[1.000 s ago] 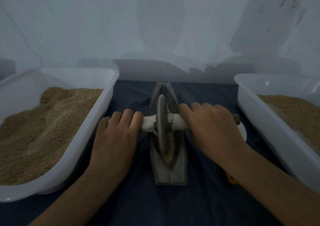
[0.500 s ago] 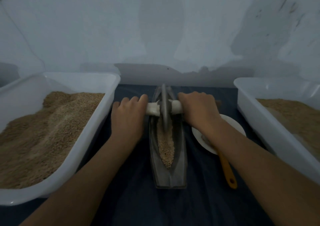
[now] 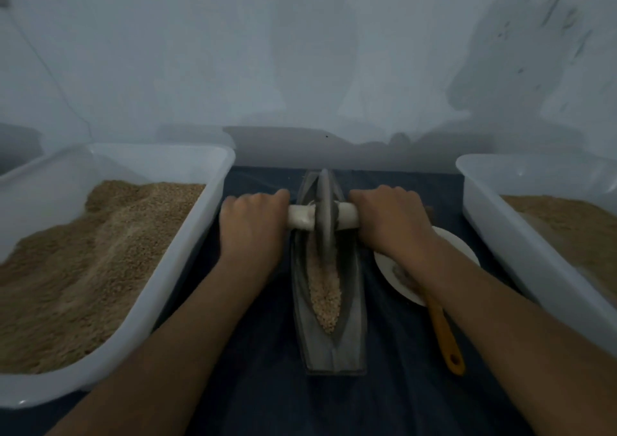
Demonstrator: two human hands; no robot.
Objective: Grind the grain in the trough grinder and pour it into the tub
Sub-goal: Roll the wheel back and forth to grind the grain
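Rolling away, the grinding wheel [image 3: 324, 213] has been carried from mid-trough to the far end of the trough grinder [image 3: 329, 342], its axle gripped by the left hand [image 3: 252, 225] and right hand [image 3: 392, 223]. Uncovered grain [image 3: 324, 297] looks whole, so more passes seem needed.

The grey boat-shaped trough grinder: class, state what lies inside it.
Inside the grey boat-shaped trough grinder lies pale coarse grain along the groove, with the grey grinding wheel standing in its far end. Whatever sits beneath the wheel is hidden.
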